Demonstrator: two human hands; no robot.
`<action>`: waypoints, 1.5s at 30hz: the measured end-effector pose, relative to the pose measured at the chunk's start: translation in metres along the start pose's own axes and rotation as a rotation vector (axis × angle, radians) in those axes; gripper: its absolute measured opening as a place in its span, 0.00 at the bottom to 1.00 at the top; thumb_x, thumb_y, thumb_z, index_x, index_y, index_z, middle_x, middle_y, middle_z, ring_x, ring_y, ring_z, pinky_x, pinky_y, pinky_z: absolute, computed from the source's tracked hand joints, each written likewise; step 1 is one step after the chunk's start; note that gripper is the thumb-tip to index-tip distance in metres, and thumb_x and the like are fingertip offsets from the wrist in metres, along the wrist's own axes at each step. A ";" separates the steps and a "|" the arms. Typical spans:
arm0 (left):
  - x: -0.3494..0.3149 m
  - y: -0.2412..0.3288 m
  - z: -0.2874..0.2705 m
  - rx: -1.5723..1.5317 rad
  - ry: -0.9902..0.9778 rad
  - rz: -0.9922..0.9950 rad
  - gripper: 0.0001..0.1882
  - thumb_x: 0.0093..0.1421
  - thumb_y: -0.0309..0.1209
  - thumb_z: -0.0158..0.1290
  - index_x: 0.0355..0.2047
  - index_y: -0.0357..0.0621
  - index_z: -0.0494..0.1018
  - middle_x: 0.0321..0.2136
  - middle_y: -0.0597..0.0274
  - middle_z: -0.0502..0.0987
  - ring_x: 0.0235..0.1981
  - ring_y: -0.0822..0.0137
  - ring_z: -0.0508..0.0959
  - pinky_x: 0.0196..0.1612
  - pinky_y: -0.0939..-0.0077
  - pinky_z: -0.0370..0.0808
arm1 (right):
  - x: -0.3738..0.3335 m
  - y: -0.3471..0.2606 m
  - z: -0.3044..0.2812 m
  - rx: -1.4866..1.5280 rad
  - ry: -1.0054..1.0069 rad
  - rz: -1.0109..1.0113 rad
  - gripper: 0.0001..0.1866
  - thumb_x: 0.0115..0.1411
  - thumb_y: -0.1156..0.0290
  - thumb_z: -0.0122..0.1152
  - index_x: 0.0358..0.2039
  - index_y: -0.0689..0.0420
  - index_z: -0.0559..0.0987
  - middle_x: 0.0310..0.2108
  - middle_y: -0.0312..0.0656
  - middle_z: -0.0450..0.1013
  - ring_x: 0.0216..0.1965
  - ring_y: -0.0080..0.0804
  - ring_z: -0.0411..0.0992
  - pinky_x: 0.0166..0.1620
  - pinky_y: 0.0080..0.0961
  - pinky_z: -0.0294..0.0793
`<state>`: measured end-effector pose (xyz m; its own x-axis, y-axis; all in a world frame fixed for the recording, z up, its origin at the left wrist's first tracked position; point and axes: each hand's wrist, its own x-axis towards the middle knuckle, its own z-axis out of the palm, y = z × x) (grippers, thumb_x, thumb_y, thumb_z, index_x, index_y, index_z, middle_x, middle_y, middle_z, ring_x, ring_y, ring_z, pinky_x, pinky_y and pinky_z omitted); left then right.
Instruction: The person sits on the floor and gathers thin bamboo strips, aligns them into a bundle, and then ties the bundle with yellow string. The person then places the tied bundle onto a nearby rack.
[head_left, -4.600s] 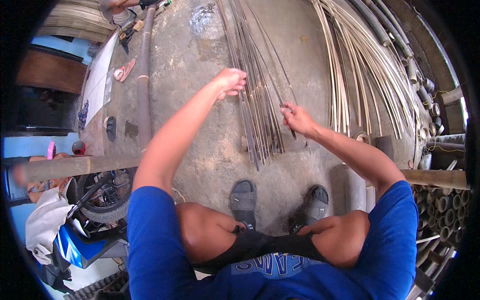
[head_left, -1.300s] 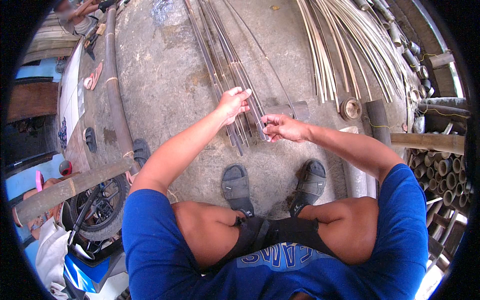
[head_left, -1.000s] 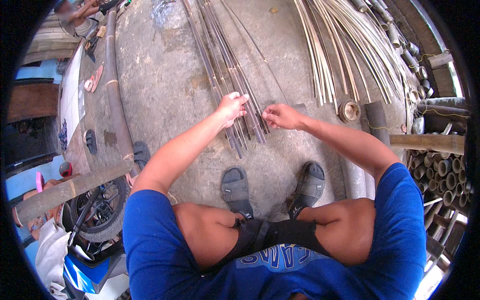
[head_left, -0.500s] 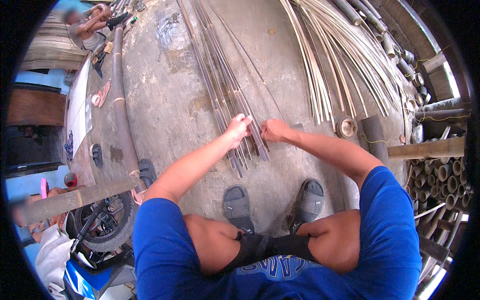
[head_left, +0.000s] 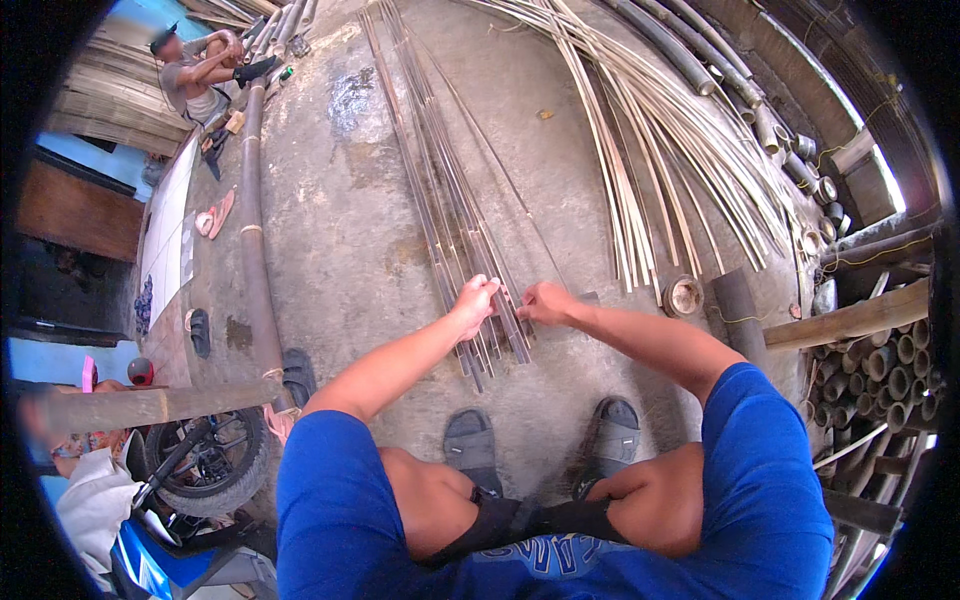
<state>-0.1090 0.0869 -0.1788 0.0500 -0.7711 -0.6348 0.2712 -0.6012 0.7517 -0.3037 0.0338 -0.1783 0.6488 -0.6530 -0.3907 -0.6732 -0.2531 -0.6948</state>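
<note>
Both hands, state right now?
Left hand: closed on dark bamboo strips.
Right hand: closed beside the strips; can't tell whether it grips one.

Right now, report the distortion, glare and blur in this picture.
Head view: corners fall to black, and the long bamboo pole at left looks bowed by the fisheye; head view: bluish-white glare sits on the concrete floor; head view: the seated person's head is blurred, while the dark bamboo strips look fairly crisp.

A bamboo workshop, apparently at a house: concrete floor [head_left: 330, 230], dark strips [head_left: 474, 230], pale strips [head_left: 697, 140], stacked tubes [head_left: 880, 362], a motorbike [head_left: 185, 562].
</note>
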 end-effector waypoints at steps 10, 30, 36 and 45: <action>0.001 0.000 0.005 -0.022 -0.022 0.002 0.06 0.70 0.34 0.47 0.37 0.48 0.66 0.41 0.61 0.75 0.43 0.63 0.77 0.44 0.61 0.76 | 0.003 -0.008 0.007 -0.072 0.066 0.089 0.20 0.55 0.57 0.57 0.38 0.63 0.78 0.32 0.55 0.78 0.39 0.50 0.78 0.43 0.45 0.75; 0.006 0.018 -0.013 0.023 -0.074 -0.091 0.06 0.71 0.31 0.45 0.40 0.43 0.64 0.44 0.54 0.77 0.44 0.61 0.78 0.51 0.59 0.76 | -0.050 -0.075 -0.040 0.519 0.460 -0.130 0.16 0.71 0.61 0.45 0.41 0.62 0.74 0.18 0.42 0.73 0.23 0.33 0.75 0.31 0.34 0.73; -0.004 0.023 -0.011 0.014 -0.054 -0.182 0.06 0.71 0.32 0.44 0.41 0.43 0.63 0.42 0.52 0.76 0.43 0.56 0.79 0.50 0.56 0.77 | -0.034 -0.038 -0.028 0.519 0.289 0.092 0.16 0.71 0.61 0.44 0.40 0.62 0.72 0.19 0.38 0.72 0.23 0.25 0.70 0.30 0.30 0.69; 0.006 0.012 -0.020 0.228 0.105 -0.162 0.08 0.71 0.34 0.44 0.43 0.42 0.64 0.37 0.56 0.74 0.40 0.59 0.79 0.45 0.57 0.79 | -0.021 -0.007 -0.025 0.333 0.032 0.045 0.14 0.69 0.63 0.47 0.37 0.63 0.73 0.24 0.46 0.79 0.29 0.35 0.78 0.35 0.36 0.73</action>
<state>-0.0863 0.0791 -0.1770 0.1258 -0.6426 -0.7558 0.0610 -0.7554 0.6524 -0.3221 0.0312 -0.1501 0.6058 -0.6816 -0.4104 -0.5448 0.0205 -0.8383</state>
